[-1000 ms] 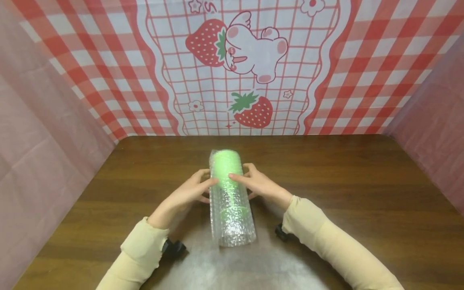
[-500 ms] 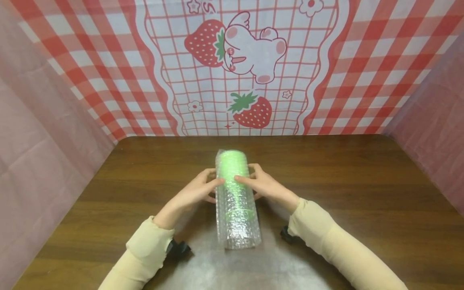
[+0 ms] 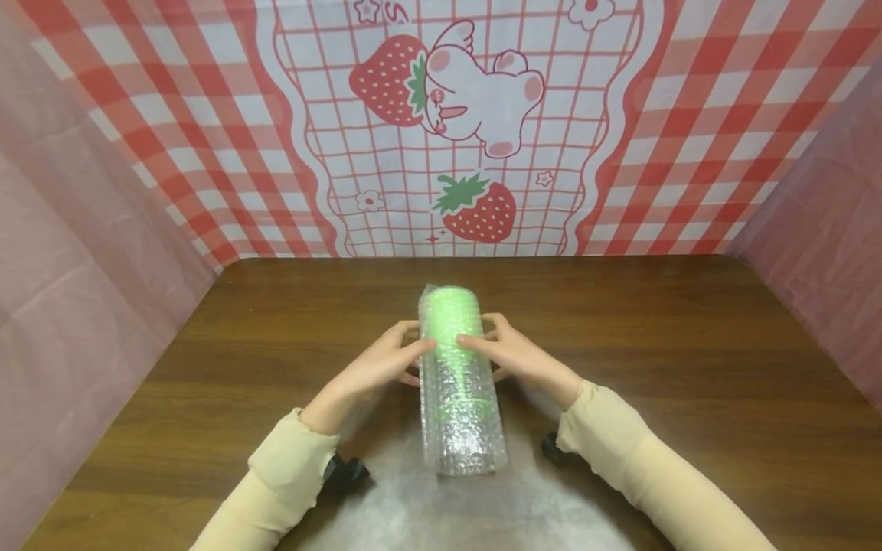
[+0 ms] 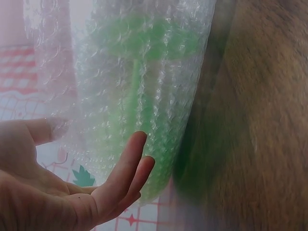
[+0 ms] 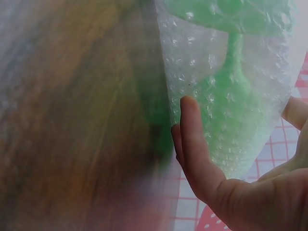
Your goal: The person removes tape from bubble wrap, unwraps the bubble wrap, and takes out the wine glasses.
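Observation:
A green stemmed goblet [image 3: 452, 312] shows through the clear bubble wrap [image 3: 472, 451] rolled around it. Its bowl points away from me, and the round foot [image 4: 144, 37] is at the near end. My left hand [image 3: 386, 358] holds the roll from the left, thumb on the upper face and fingers along the side. From the right, my right hand [image 3: 515, 353] grips it the same way at about the same height. Both wrist views show the fingers pressed to the wrap beside the bowl. Whether the roll touches the table underneath, I cannot tell.
Brown wood-grain table [image 3: 654, 329] surrounds the roll, with a glossy pale reflection near the front. A red-and-white checked cloth [image 3: 730, 115] with strawberries hangs behind. Pink curtains [image 3: 76, 229] stand at both sides. Black wrist straps [image 3: 347, 473] show under the sleeves.
Both hands and the wrapped goblet have shifted a little to the right together. The hold on the roll looks the same.

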The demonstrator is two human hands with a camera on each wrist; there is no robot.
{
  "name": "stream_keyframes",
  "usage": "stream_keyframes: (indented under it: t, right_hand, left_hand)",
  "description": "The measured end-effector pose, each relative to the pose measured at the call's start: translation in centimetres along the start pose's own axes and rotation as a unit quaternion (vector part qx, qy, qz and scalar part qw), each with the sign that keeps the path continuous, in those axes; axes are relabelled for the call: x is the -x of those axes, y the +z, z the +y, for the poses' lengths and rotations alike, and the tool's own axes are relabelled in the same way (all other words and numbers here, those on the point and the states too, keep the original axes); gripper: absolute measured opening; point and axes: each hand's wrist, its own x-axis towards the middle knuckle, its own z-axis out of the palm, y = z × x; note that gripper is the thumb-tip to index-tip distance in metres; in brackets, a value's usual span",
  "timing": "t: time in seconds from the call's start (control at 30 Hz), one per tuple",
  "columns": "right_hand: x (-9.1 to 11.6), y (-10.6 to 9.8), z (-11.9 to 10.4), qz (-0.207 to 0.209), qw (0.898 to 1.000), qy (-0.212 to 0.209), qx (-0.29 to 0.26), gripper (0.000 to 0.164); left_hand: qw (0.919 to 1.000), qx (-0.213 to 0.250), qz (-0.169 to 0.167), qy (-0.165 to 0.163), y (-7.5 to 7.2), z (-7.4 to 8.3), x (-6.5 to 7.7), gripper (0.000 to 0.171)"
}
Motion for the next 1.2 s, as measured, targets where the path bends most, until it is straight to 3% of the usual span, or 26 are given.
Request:
stream_keyframes:
  t: [0.67, 1.2]
  right_hand:
    - [0.9, -1.1, 0.8, -0.003, 1.000, 0.010, -0.020, 0.083]
    - [0.7, -1.5, 1.4, -0.015, 0.999, 0.021, -0.044, 0.082]
  left_hand:
    - [0.9997, 0.006, -0.021, 0.010, 1.3, 0.4, -0.5, 0.055]
    - [0.9994, -0.014, -0.031, 0.012, 1.4, 0.7, -0.4, 0.056]
